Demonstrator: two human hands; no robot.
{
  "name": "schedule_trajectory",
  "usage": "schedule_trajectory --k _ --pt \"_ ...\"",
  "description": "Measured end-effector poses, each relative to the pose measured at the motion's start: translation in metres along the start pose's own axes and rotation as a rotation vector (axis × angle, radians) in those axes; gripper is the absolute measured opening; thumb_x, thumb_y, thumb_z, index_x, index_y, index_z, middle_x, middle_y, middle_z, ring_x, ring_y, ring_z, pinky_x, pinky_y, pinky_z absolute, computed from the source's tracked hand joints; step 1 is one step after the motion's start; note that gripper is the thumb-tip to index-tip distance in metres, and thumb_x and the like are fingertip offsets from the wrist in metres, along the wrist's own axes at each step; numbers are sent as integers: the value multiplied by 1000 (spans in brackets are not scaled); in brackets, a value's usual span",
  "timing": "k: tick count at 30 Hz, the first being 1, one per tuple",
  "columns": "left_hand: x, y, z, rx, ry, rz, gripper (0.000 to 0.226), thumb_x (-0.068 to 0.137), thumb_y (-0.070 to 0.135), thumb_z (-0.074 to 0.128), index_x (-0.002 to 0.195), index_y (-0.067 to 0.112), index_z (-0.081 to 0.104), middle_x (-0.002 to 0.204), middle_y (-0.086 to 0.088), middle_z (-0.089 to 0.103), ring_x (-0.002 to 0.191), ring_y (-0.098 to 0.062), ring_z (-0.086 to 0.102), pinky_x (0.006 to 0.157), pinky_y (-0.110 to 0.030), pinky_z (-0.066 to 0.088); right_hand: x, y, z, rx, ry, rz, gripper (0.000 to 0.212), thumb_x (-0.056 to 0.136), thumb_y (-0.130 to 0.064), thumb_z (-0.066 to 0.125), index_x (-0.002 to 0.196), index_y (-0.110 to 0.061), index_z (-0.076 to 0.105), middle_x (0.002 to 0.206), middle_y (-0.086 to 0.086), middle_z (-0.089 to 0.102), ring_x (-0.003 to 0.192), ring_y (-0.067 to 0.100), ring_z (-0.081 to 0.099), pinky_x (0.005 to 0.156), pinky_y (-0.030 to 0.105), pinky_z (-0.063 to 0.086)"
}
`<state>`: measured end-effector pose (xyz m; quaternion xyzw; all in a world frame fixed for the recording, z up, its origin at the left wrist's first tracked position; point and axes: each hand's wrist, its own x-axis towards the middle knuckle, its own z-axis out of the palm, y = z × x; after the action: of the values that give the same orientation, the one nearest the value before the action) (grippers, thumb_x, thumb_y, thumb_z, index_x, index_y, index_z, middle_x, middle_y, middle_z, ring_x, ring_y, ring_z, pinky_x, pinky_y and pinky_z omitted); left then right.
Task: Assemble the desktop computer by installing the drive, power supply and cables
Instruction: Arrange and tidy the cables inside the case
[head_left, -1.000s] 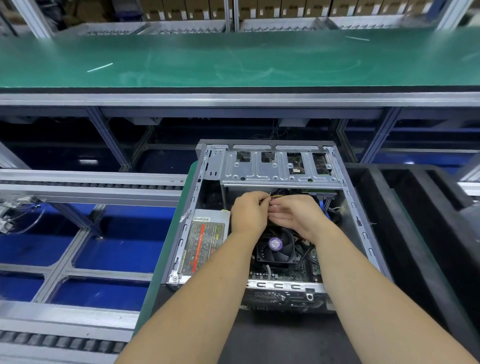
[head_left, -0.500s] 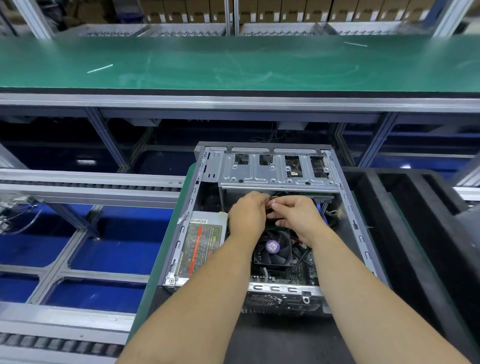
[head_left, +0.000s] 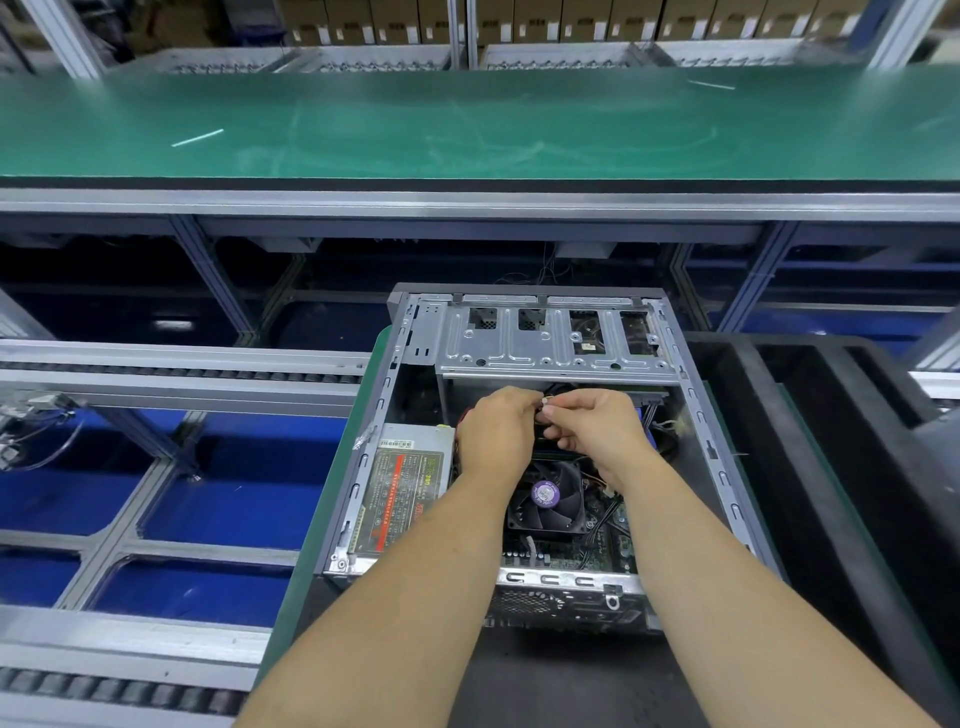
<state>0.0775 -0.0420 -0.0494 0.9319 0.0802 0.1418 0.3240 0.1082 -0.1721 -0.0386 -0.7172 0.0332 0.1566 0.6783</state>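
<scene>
Both my forearms reach forward and converge, my left grip (head_left: 496, 431) curled with knuckles up, my right grip (head_left: 597, 428) just beside it, fingertips (head_left: 551, 413) pinched together, nearly touching.

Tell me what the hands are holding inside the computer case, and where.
Both hands, left and right, pinch a small pale connector between their fingers. Which part they grip is too small to tell.
</scene>
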Motion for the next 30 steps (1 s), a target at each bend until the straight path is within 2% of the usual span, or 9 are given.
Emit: schedule_trajectory --k 9,21,27,30 --pt "-1 -2 1 -53 26 -19 21 97 21 55 97 22 76 102 2 73 93 -27 66 77 -43 55 0 0 0 7 1 21 5 88 -2 71 91 -5 74 81 10 76 64 14 68 57 23 54" --pt "-1 -1 0 -40 19 5 23 98 21 54 102 23 77 105 3 73 95 -24 66 77 -41 54 0 -1 2 18 2 59 5 88 -5 71 93 -4 74 83 12 76 64 16 68 56 26 53" --pt "-1 -1 0 -27 25 43 23 98 21 54 103 23 77 103 3 74 94 -23 66 75 -39 53 1 -1 4 -27 37 17 2 86 -5 73 87 -7 73 75 8 75 60 16 68 52 25 52" --pt "0 0 0 -54 18 30 21 96 20 56 99 21 77 98 1 74 92 -26 66 75 -41 53 3 -1 8 -121 115 -54 10 84 -3 73 80 -12 70 66 5 73 56 17 69 49 25 51"
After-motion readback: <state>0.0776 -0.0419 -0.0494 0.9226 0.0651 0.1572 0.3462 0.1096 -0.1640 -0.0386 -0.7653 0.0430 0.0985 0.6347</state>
